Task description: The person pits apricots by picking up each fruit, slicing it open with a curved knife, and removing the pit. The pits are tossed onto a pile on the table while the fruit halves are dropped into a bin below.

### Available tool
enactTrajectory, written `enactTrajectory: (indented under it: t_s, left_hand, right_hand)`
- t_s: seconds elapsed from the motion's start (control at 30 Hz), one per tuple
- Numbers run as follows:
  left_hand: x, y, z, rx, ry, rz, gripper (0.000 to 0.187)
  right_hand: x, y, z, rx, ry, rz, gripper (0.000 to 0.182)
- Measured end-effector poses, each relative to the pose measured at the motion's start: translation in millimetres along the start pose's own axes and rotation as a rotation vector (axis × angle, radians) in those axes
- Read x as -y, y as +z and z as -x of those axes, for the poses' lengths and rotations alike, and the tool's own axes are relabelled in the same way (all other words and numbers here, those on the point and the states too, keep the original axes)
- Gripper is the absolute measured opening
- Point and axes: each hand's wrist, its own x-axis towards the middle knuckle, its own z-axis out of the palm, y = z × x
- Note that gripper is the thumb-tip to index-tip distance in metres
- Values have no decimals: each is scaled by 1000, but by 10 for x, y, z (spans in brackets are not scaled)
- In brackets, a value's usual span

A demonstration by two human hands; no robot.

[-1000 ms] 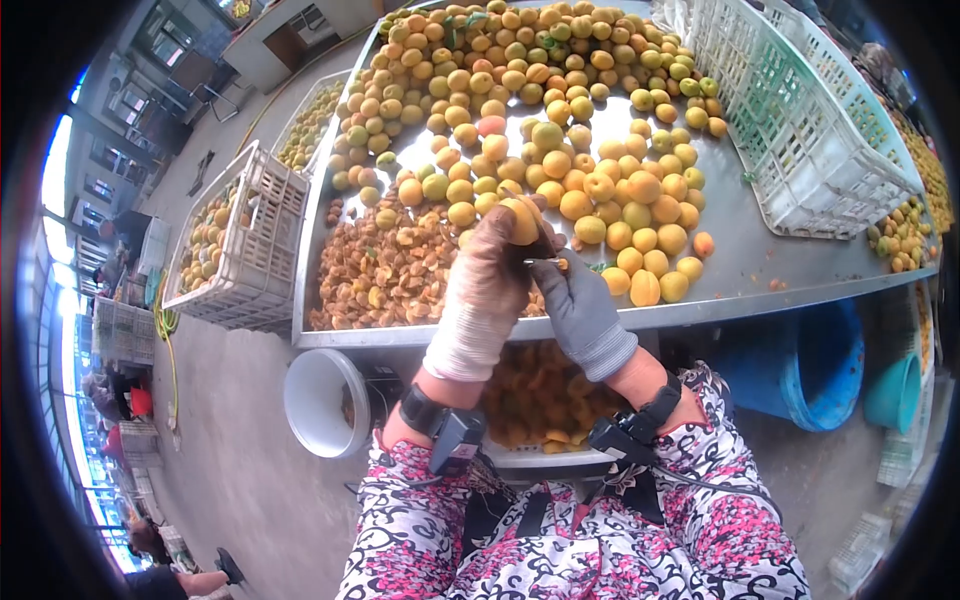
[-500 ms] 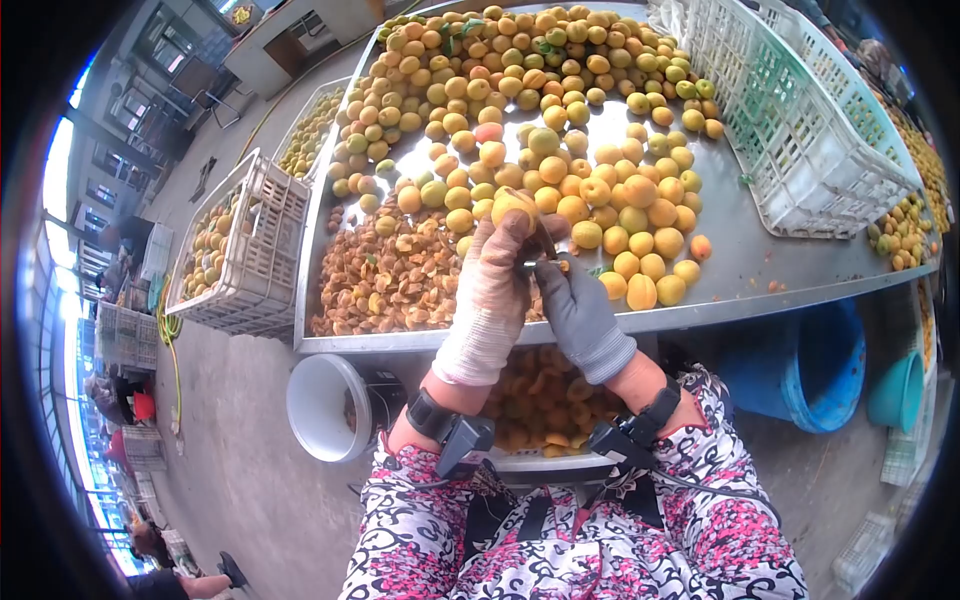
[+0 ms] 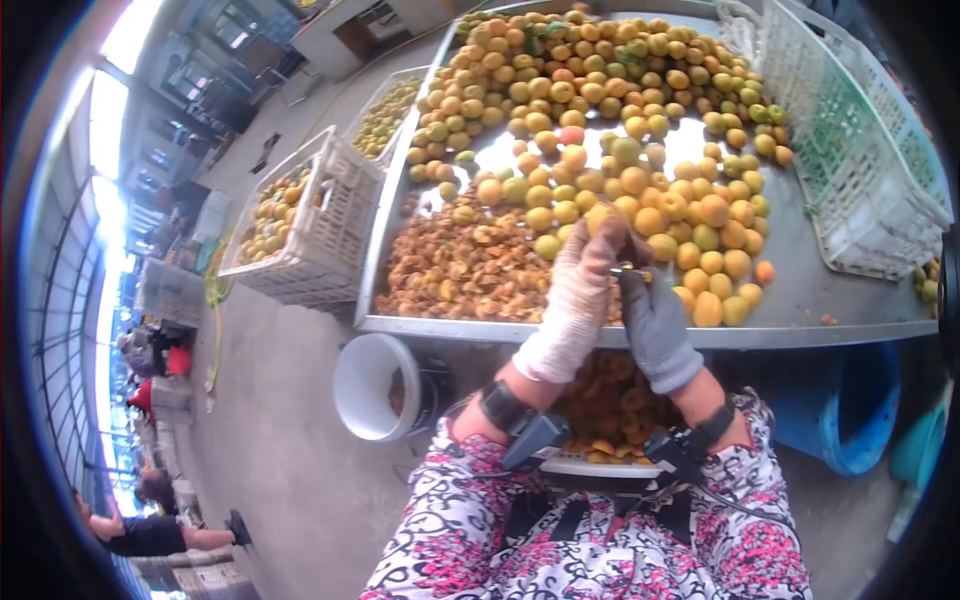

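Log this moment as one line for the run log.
left hand: holds apricot | right hand: small blade at apricot | metal table: whole apricots, pit pile | lap tray: halves

Across my steel worktop (image 3: 800,290) lies a broad spread of whole apricots (image 3: 600,100), with a heap of brownish cut pieces (image 3: 465,265) at its near left corner and an empty white crate (image 3: 860,160) tipped on its right side. To my left a white crate of fruit (image 3: 300,215) stands on the concrete floor (image 3: 270,440), and a white bucket (image 3: 375,385) sits just under the worktop's edge. A blue tub (image 3: 840,410) stands under the right end, and a tray of halved fruit (image 3: 610,410) rests close in front of me.
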Motion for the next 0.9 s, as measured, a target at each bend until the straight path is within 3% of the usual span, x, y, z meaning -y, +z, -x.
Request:
enactTrajectory:
  t_s: [0.07, 0.13, 0.2, 0.33, 0.4, 0.47, 0.63, 0.9]
  left_hand:
    - [-35, 5, -32, 25, -112, 156, 30]
    - [-184, 50, -1, 69, -29, 90, 28]
    - [-301, 62, 5, 36, -77, 41, 31]
    - [-204, 11, 1, -20, 6, 54, 33]
    - [-126, -5, -29, -38, -31, 46, 31]
    - [-86, 15, -33, -28, -197, 257, 35]
    - [-91, 63, -1, -121, -261, 253, 38]
    - [-145, 110, 93, -95, -115, -52, 49]
  right_hand:
    - [0, -23, -15, -13, -33, 61, 29]
    - [-11, -99, -18, 32, 60, 72, 31]
    - [-23, -100, -37, 57, -6, 9, 31]
    - [-85, -45, -7, 64, 25, 84, 35]
    - [-126, -16, -18, 81, 30, 124, 36]
    - [-129, -17, -25, 95, 38, 170, 37]
    - [-74, -31, -28, 117, 75, 214, 42]
    - [-54, 68, 7, 122, 123, 17, 35]
